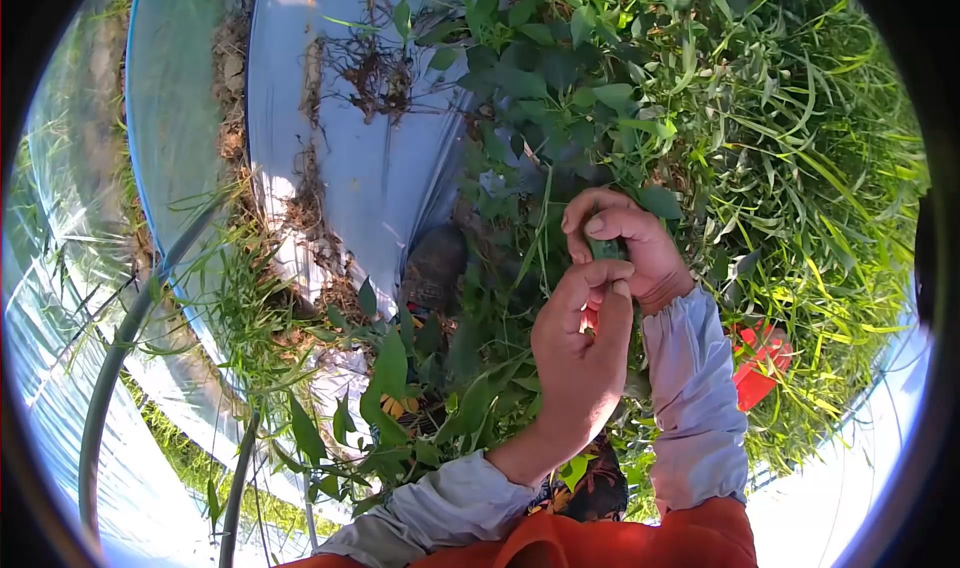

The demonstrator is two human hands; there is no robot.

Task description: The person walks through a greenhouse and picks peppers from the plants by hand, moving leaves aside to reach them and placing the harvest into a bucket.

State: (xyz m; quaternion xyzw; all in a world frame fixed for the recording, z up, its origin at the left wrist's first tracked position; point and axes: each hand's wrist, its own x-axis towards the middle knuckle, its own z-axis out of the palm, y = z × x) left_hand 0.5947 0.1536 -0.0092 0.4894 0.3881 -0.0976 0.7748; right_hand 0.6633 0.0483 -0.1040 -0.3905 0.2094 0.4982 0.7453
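Note:
Near the middle of the head view, my left hand (585, 343) has its thumb and forefinger pressed together; what they pinch, if anything, is too small to make out. Just above and to the right, touching it, my right hand (635, 243) is curled with thumb and forefinger bent toward each other. Whatever lies within its fingers is hidden. Green leafy plants (560, 98) surround both hands, and a thin green stem (546, 223) stands to their left. Pale sleeves cover both forearms.
White plastic sheeting (370, 178) with dry roots (380, 78) lies at the upper left. A dark shoe (436, 264) rests beside it. Curved poles (112, 368) and clear film stand at far left. A red object (762, 363) lies in grass (820, 198) at right.

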